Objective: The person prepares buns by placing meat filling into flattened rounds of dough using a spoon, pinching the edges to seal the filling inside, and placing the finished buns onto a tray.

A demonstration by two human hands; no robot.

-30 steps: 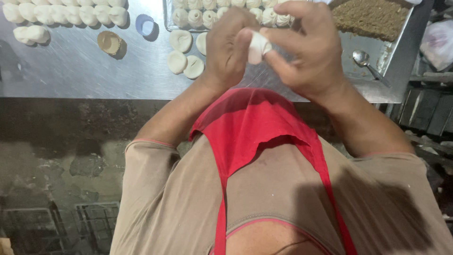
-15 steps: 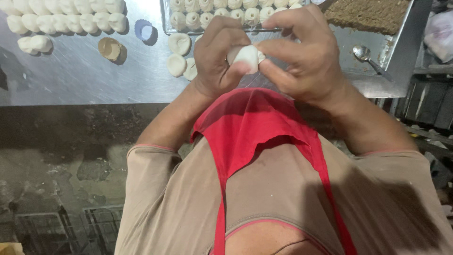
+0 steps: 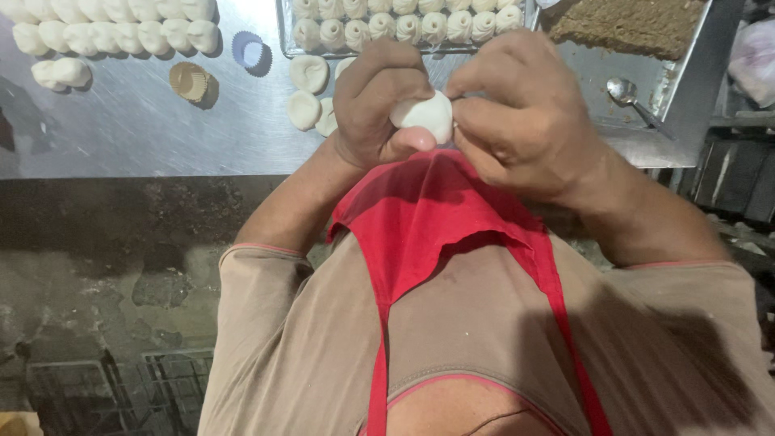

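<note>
A white dough piece (image 3: 425, 115) is held up between both hands above the steel table's near edge. My left hand (image 3: 378, 105) cups it from the left, thumb under it. My right hand (image 3: 525, 113) pinches its right side with the fingertips. Flat dough rounds (image 3: 307, 90) lie on the steel table (image 3: 129, 129) just left of my left hand. Behind the hands stands a metal tray (image 3: 284, 36) with a row of shaped white dumplings (image 3: 404, 24). A red apron and beige shirt fill the lower half of the view.
Shaped dumplings (image 3: 113, 32) line the table at far left, with two paper cups, one brown (image 3: 190, 81), one blue (image 3: 249, 50). A brown filling mass (image 3: 630, 24) and a metal spoon (image 3: 634, 98) lie at right. A plastic bag (image 3: 755, 60) sits at far right.
Both hands have stayed together on the dough piece, working it with the fingers; it now shows as a rounder lump between thumb and fingertips. The view has shifted slightly.
</note>
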